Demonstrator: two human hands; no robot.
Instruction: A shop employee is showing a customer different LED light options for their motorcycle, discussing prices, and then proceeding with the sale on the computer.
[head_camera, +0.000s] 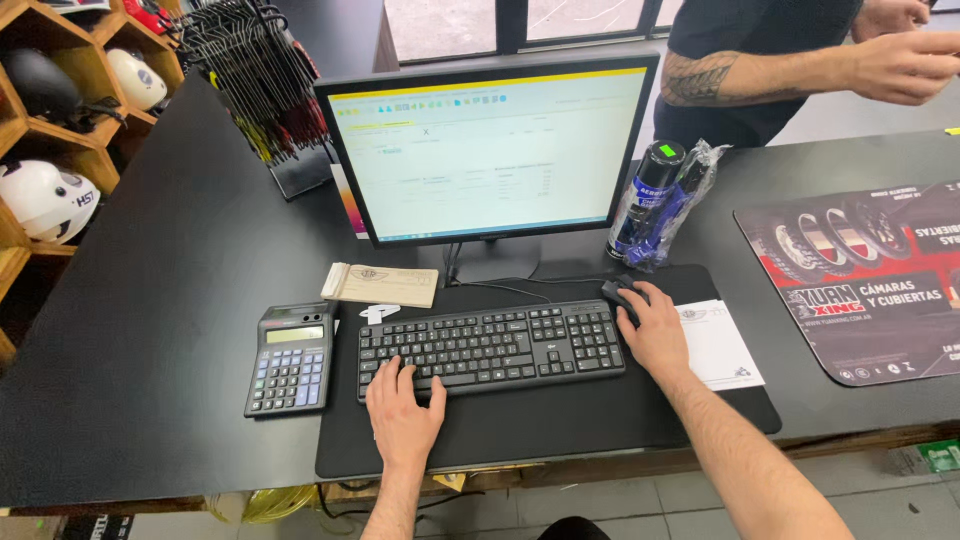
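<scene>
1. The left hand (403, 418) lies flat on the lower left corner of the black keyboard (492, 347), fingers spread over the keys and gripping nothing.
2. The right hand (655, 328) is cupped over a black mouse (616, 292), just right of the keyboard's upper right corner; its fingers wrap the mouse, which mostly hides beneath them.
3. Keyboard and mouse both sit on a dark desk pad (560, 420) in the lower middle of the frame, their cables running up toward the monitor stand.
4. The monitor (487, 150) stands just behind the keyboard at centre, showing a pale form-like window; its content is too small to make out.
5. As a judgement, the work in hand is data entry at the computer: one hand ready to type, the other pointing. A next move would call for steering the pointer onto a field, then bringing both hands to the keys.
6. A calculator (289, 358) sits left of the keyboard, a paper pad (381, 285) above it, and a white sheet (718, 345) right of the mouse.
7. Bagged spray cans (660, 205) stand right of the monitor, with a printed mat (865, 280) at right.
8. Another person's arm (790, 70) reaches across the upper right; helmets (45, 195) fill the shelves at upper left.
</scene>
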